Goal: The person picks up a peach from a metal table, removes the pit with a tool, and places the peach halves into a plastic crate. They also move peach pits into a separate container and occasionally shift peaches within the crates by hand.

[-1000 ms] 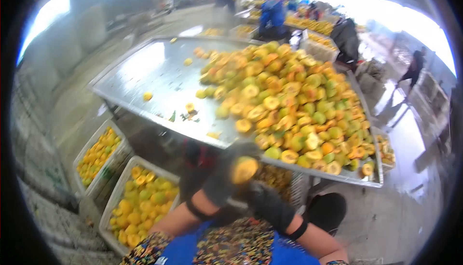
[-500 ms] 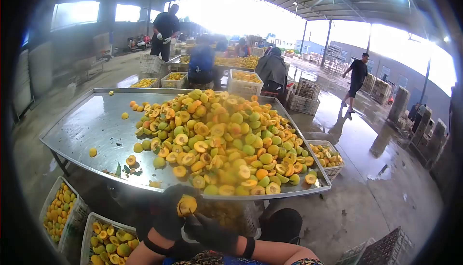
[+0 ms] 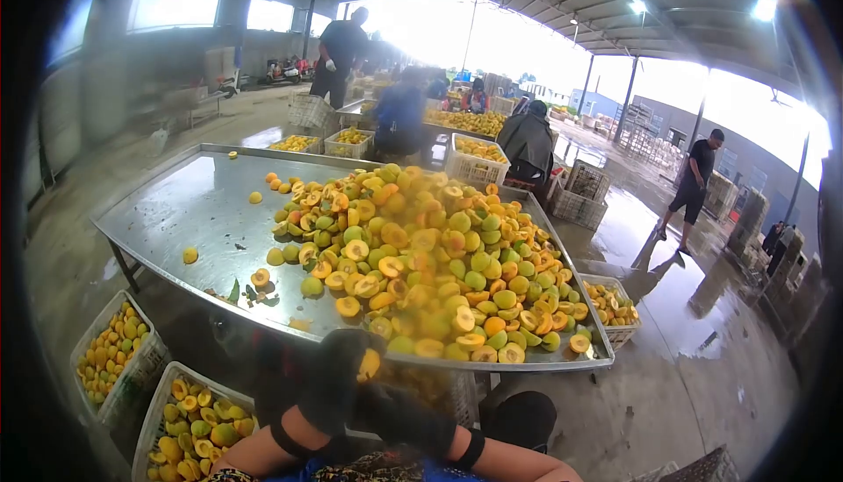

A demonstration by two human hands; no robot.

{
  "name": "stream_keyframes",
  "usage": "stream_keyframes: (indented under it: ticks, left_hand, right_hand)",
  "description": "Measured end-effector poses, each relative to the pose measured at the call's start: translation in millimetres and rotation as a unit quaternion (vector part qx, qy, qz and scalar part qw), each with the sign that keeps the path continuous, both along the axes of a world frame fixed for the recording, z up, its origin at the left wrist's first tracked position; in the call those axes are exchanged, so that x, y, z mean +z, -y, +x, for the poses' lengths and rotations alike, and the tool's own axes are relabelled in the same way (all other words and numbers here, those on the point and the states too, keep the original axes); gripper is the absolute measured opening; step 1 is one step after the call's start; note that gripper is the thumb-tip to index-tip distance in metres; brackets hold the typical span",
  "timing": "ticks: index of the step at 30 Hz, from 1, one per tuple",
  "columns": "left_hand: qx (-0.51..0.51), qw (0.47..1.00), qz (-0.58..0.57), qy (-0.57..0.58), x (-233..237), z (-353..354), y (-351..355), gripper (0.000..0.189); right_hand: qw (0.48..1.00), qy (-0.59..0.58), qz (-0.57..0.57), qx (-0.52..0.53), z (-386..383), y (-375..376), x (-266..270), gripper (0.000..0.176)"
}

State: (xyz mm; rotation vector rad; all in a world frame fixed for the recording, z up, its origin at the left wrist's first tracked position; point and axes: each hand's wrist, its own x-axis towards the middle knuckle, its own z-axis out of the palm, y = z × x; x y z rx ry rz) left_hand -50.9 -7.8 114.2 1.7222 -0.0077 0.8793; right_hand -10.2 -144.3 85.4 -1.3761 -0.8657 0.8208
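Note:
My left hand point(image 3: 332, 375), in a black glove, is closed around a yellow peach point(image 3: 369, 364), and only part of the fruit shows past the fingers. Close below it is my right hand point(image 3: 406, 415), also black-gloved, with its fingers curled in; whatever they hold is hidden by dark blur. Both hands are low, just in front of the near edge of a metal table point(image 3: 184, 210). On that table lies a big heap of halved peaches point(image 3: 474, 280), some cut side up, others skin side up.
Crates of peaches point(image 3: 112, 355) point(image 3: 198, 425) stand on the floor at left, with another crate point(image 3: 612, 311) by the table's right edge. Behind it, people point(image 3: 527, 144) sit near more crates. One person point(image 3: 341, 52) stands at back left; another point(image 3: 694, 179) walks at right on wet floor.
My view has shifted, so the table sits slightly differently in it. The peach in my left hand has turned and shows less. The walking person has moved on; the standing person's arms are lower.

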Motion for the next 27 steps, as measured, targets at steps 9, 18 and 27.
stream_keyframes:
  ticks: [9,18,27]
  left_hand:
    - [-0.090,0.992,-0.090,0.010,10.1,4.9,-1.3,0.019]
    - [-0.125,0.988,-0.088,-0.023,-9.0,5.8,-4.8,0.014]
    - [-0.343,0.928,0.023,-0.142,-14.4,15.4,-49.1,0.022]
  right_hand:
    - [0.998,0.007,0.038,0.040,20.9,-3.4,-41.5,0.041]
    - [0.994,0.103,0.030,0.000,10.6,-0.7,-23.4,0.043]
    - [0.887,-0.450,-0.088,0.052,7.5,9.8,2.3,0.043]
